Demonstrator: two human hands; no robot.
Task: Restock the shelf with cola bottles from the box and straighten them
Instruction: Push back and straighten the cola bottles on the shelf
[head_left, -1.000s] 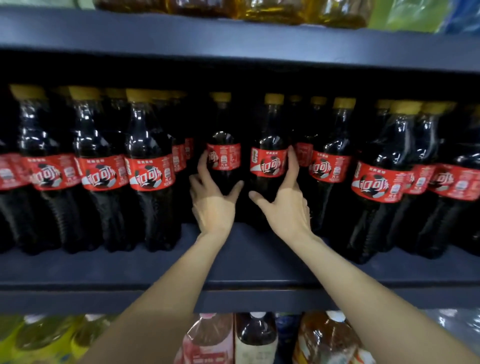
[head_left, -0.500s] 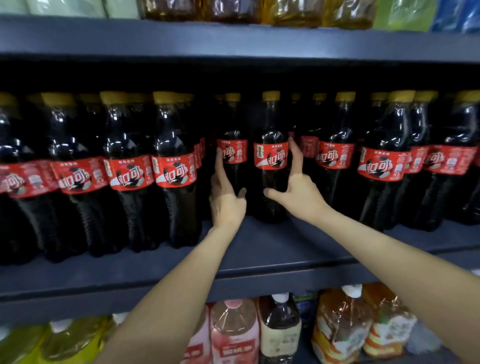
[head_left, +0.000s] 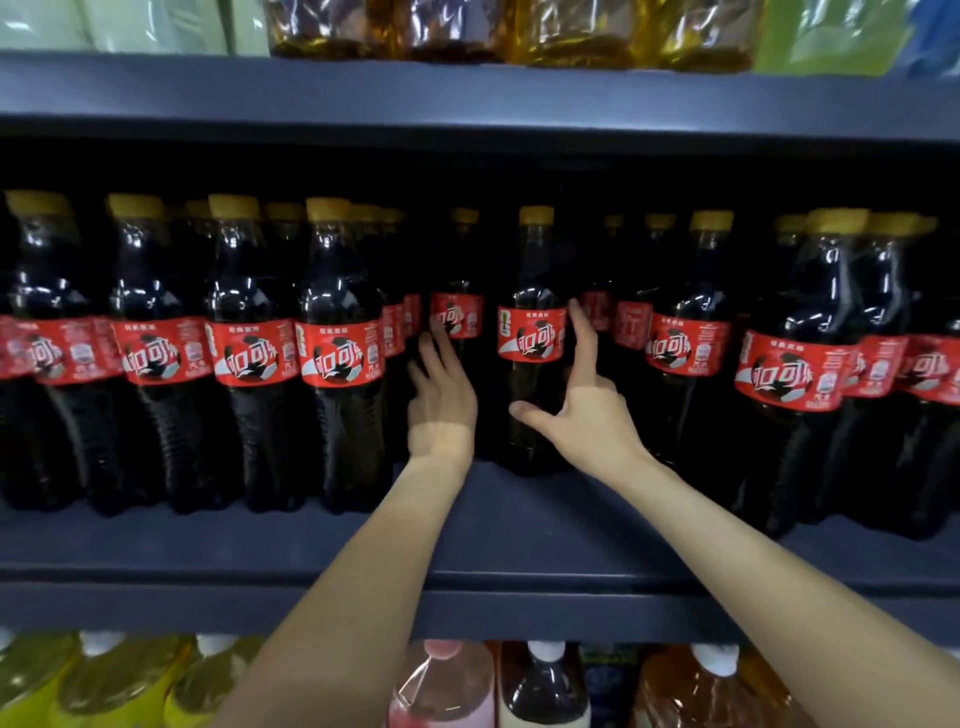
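Reaching both hands into the cola shelf (head_left: 519, 525), middle tier. My right hand (head_left: 587, 415) is on the bottle (head_left: 530, 353) set back from the front row: thumb spread out low across its dark body, index finger stretched straight up along the right edge of its red label. Fingers are straight, not wrapped round it, so that's a flat touch against its side, not a grasp. The bottle stands upright, yellow cap on, label facing me.

My left hand (head_left: 441, 400) goes into the gap just left of that bottle, fingers extended upward, tips reaching the label of a second bottle (head_left: 457, 322) standing further back. Fingers look straight and relaxed; I can't tell whether they actually press on it or just sit in front. Nothing is held in either hand.

Front row on the left (head_left: 249, 353) is four cola bottles side by side, labels out, more rows behind them. Right group (head_left: 789, 369) is likewise at the front edge, with a few bottles behind. The two bottles at my hands sit in the recess between those groups.

Upper shelf (head_left: 467, 93) carries amber-coloured bottles (head_left: 519, 31). Below the cola tier: yellow bottles (head_left: 104, 680) on the left, pink, dark and orange drinks (head_left: 545, 691) in the middle. Edges of the view are blurred.
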